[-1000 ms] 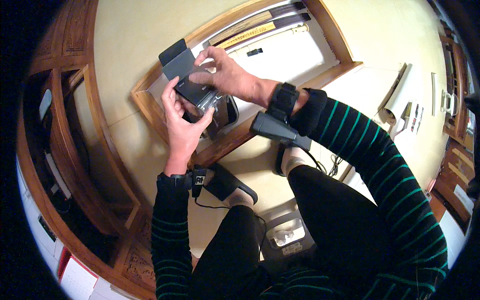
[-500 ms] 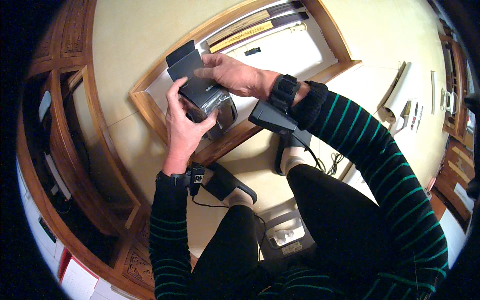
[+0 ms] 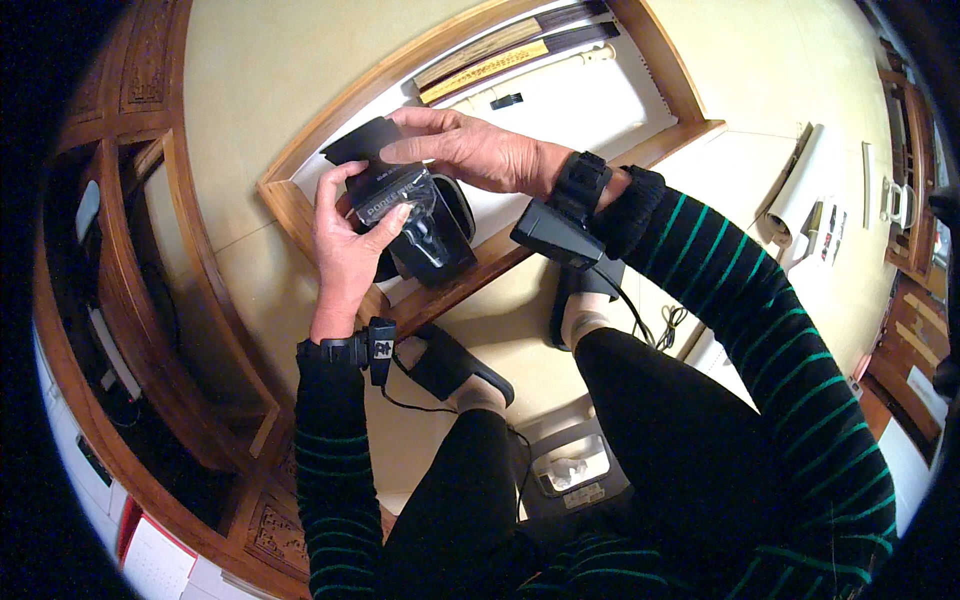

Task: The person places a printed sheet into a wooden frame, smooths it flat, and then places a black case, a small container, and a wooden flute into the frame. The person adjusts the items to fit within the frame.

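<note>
A black cardboard box point(image 3: 428, 240) is tilted over the near left corner of the wooden drawer point(image 3: 480, 275), its front turned up. Its front has a glossy picture that looks like an electric shaver, and the flap stands up at its far end. My left hand point(image 3: 340, 235) grips the box from the left, thumb across the front. My right hand point(image 3: 465, 150) is closed on the far end by the flap, with some fingertips hidden behind it. Just right of the box, a rounded black case point(image 3: 457, 203) partly shows inside the drawer.
Long folded fans point(image 3: 490, 68) and a pale stick point(image 3: 585, 58) lie along the drawer's far side, near a small black piece point(image 3: 507, 101). A carved wooden cabinet point(image 3: 120, 250) stands left. Rolled paper point(image 3: 795, 190) and pens lie right. A grey bin point(image 3: 575, 465) sits between my legs.
The box has tipped so that its pictured front now faces up, and its flap end has come lower. My left hand has shifted slightly left, its thumb now on the front.
</note>
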`<state>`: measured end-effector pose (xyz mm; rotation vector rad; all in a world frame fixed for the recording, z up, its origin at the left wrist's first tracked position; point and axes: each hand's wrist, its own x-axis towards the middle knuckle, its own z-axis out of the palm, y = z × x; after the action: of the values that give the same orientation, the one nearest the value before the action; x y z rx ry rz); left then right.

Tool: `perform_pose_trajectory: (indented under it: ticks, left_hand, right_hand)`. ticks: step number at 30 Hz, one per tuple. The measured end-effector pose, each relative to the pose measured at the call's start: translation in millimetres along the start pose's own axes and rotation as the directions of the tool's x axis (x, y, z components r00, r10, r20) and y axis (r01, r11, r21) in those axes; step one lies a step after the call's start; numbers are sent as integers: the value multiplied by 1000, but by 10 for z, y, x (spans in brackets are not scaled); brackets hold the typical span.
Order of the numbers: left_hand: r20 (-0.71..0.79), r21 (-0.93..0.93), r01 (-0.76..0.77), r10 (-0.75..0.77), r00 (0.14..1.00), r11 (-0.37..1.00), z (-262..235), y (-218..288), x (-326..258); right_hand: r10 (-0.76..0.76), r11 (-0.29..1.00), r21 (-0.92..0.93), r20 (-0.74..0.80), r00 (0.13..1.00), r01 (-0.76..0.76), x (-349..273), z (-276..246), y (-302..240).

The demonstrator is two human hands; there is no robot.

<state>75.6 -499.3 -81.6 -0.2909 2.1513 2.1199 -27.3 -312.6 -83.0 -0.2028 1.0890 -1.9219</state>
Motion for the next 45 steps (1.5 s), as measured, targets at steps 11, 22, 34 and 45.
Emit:
perform_pose_trajectory:
  ticks: [11, 22, 34, 45]
  left_hand:
    - [-60, -9, -58, 57, 997, 998, -85, 8, 128]
    - [10, 418, 97, -112, 994, 903, -302, 151, 120]
    - [-36, 933, -29, 172, 984, 358, -633, -159, 176]
    - [-16, 969, -16, 128, 992, 246, -651, -223, 320]
  right_hand:
    - [-33, 917, -384, 198, 980, 108, 22, -5, -80]
    - [-44, 944, -329, -220, 975, -32, -29, -245, 46]
    - [-14, 976, -187, -565, 825, -111, 534, 85, 519]
    - [-374, 324, -942, -216, 902, -91, 615, 44, 604]
